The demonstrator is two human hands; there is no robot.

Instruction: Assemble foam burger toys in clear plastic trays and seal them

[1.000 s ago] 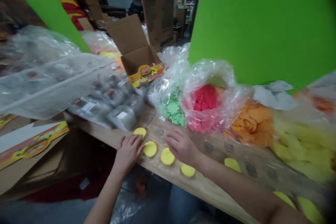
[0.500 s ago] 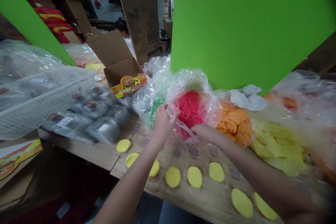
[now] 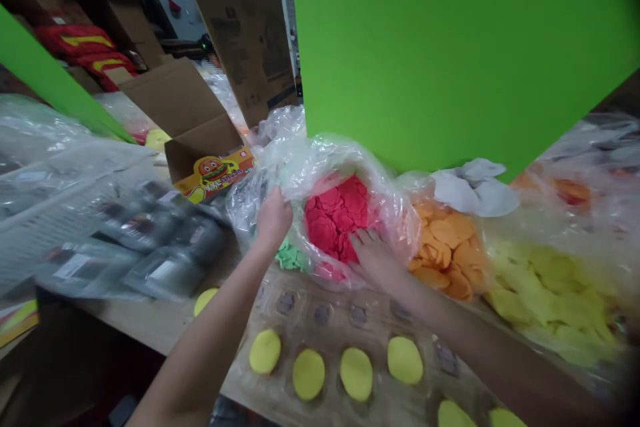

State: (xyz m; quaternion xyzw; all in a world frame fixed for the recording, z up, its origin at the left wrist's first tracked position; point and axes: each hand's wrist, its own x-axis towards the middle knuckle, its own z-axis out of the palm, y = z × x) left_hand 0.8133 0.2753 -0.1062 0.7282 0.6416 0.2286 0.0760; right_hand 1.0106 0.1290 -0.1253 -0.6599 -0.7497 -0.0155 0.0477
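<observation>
A clear plastic bag [image 3: 350, 150] lies with its mouth wide toward me, full of flat red pieces [image 3: 333, 213]. My left hand [image 3: 274, 219] is closed on the clear plastic at the bag's left side, above some green pieces [image 3: 291, 257]. Fingers stretched, my right hand [image 3: 376, 259] rests on the lower right of the red pieces and grips none that I can see. In front of the bag, clear moulded packs [image 3: 321, 313] stand in rows, and several nearer ones carry yellow discs [image 3: 309, 373].
To the right sit bags of orange pieces [image 3: 450, 233] and yellow pieces [image 3: 555, 287]. A green board [image 3: 450, 60] rises behind them. On the left are an opened carton [image 3: 200, 140], packed clear trays [image 3: 165, 273] and a white basket [image 3: 65, 213].
My left hand has moved left and closed on the plastic. The bag mouth is wider, and my right hand has come onto the red pieces. The view has shifted right.
</observation>
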